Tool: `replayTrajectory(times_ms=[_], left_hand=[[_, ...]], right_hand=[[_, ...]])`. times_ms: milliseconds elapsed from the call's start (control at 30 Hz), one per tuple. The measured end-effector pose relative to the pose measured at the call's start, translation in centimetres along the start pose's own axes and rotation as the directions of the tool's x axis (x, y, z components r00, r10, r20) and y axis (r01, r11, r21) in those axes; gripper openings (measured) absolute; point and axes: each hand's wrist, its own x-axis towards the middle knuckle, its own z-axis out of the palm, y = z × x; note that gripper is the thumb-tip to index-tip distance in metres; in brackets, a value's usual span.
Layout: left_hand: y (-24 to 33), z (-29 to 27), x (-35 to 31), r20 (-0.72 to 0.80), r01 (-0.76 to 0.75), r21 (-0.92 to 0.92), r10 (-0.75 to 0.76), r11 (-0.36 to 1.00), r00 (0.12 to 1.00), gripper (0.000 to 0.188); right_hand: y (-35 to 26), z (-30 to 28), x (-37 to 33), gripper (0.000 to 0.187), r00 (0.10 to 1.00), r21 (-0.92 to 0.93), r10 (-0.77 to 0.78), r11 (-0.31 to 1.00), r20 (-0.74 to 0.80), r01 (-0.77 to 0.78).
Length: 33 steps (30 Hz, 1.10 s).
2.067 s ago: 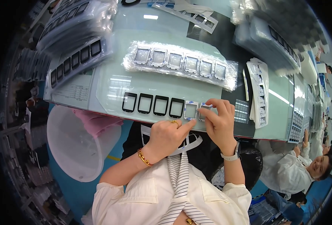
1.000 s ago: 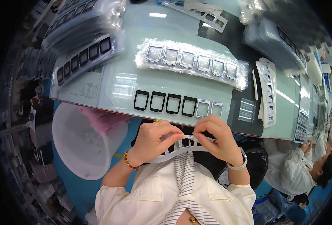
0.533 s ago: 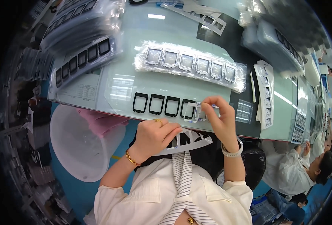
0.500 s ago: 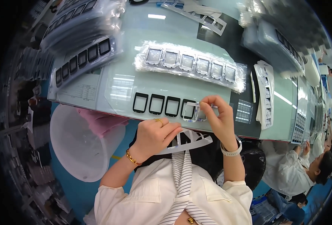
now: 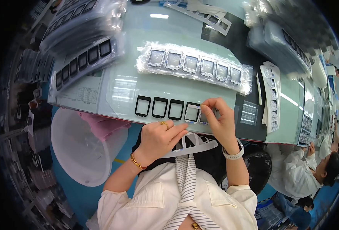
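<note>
In the head view, the right hand (image 5: 219, 115) hides most of a blue-marked frame (image 5: 203, 118) beneath it. Its thumb and forefinger are bent nearly together; whether they pinch anything, I cannot tell. At their nine o'clock lies the fourth black frame (image 5: 193, 103) on the glossy table (image 5: 169, 32), overlaid by a thin white outline (image 5: 191, 122). The left hand (image 5: 158, 140), fingers curled closed, holds a bendy cut-out strip (image 5: 200, 147), its near end hidden. At twelve o'clock, crinkled clear film (image 5: 194, 76) encloses six rounded frames (image 5: 191, 64).
</note>
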Motion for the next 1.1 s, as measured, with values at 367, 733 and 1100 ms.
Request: replayTrajectory(times_ms=[367, 733, 1100], left_hand=[[0.0, 0.0, 0.1, 0.006, -0.006, 0.008, 0.006, 1.000, 1.000, 0.016], [0.8, 0.0, 0.7, 0.056, 0.002, 0.058, -0.005, 0.998, 0.998, 0.019], [1.0, 0.2, 0.8, 0.037, 0.026, 0.044, -0.027, 0.999, 0.999, 0.016]], right_hand=[[0.1, 0.1, 0.0, 0.008, 0.999, -0.050, -0.044, 0.998, -0.017, 0.044], [0.2, 0.1, 0.0, 0.006, 0.997, -0.065, -0.070, 0.996, -0.026, 0.069], [0.6, 0.4, 1.0, 0.010, 0.975, -0.217, -0.219, 0.954, -0.033, 0.207]])
